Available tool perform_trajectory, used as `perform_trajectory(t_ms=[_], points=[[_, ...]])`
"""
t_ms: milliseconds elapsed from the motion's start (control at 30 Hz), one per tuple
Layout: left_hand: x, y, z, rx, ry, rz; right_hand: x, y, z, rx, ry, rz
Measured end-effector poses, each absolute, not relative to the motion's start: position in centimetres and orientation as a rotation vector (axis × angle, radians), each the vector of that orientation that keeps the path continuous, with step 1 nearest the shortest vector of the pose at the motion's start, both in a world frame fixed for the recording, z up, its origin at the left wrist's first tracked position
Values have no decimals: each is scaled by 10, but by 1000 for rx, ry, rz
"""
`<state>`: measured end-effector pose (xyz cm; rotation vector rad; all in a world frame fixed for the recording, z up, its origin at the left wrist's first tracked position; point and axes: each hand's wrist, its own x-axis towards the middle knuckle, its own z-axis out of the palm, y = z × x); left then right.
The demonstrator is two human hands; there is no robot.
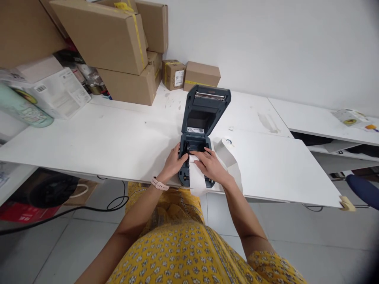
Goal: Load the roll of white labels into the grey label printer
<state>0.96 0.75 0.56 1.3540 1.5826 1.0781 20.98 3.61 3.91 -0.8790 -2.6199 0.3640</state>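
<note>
A dark grey label printer (pixel 184 173) stands at the table's front edge with its lid (pixel 204 112) tilted up and back. Inside its bay sits a small white paper roll (pixel 193 158), mostly covered by my fingers. From it a white paper strip (pixel 197 177) runs forward over the printer's front. My left hand (pixel 172 162) grips the printer's left wall, thumb inside beside the black roll holder (pixel 187 148). My right hand (pixel 209 163) reaches in from the right, its fingers closed over the paper roll.
Right of the printer lie a loose white label roll (pixel 226 145) and curled paper (pixel 235 175). Stacked cardboard boxes (pixel 127 85) and a smaller box (pixel 201 75) stand along the wall. At far left are a white box (pixel 60 92) and a mint-green bottle (pixel 28 108). A black cable (pixel 89 208) hangs below the table.
</note>
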Motion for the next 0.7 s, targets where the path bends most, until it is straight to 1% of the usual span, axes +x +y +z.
perform_trajectory(t_ms=[167,400,700], points=[[10,8,6,1370,1597,1072,211,33,43,-887,-2634,404],[9,6,8,1369,1615,1051,220,38,45,-771,-2671,498],[21,-16,12,1442,1593,1044,224,45,41,-691,-2668,509]])
